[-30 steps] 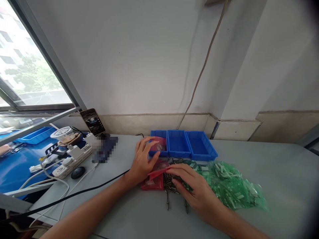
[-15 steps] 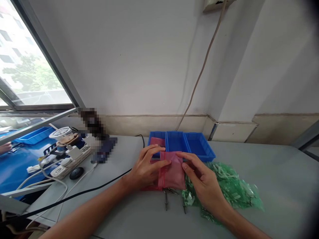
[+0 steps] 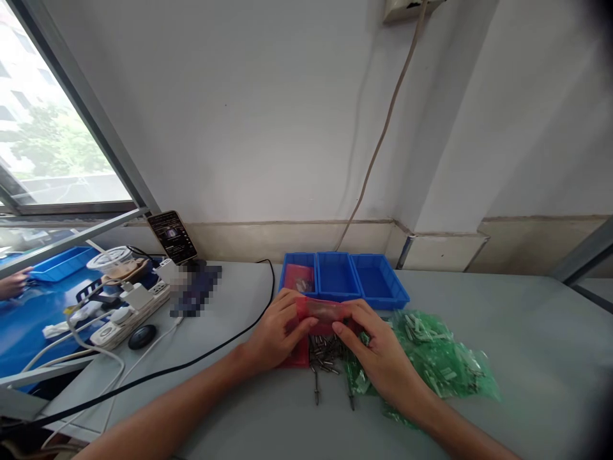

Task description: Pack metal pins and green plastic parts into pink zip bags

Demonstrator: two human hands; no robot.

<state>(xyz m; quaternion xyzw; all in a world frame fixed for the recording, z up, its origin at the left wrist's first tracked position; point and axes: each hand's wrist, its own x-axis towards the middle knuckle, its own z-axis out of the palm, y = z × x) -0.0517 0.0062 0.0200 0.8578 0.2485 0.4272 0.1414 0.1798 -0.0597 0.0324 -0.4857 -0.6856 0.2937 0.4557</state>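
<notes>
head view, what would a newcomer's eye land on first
Probably the red packet pinched between the left hand and right hand, near the centre. Next, the crinkled green plastic on the table to its right, then the three bright blue trays lined up just beyond the hands.

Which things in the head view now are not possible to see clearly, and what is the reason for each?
All in the head view:
- Contents of the held red bag: blurred behind tinted film.
- Red bag on the table: partly hidden by the left hand.
- Text on the phone: too small.
- Dark object below it: pixelated.
- Other person's hand: cut off by the left edge.
- Wall box: cut off by the top edge.
</notes>
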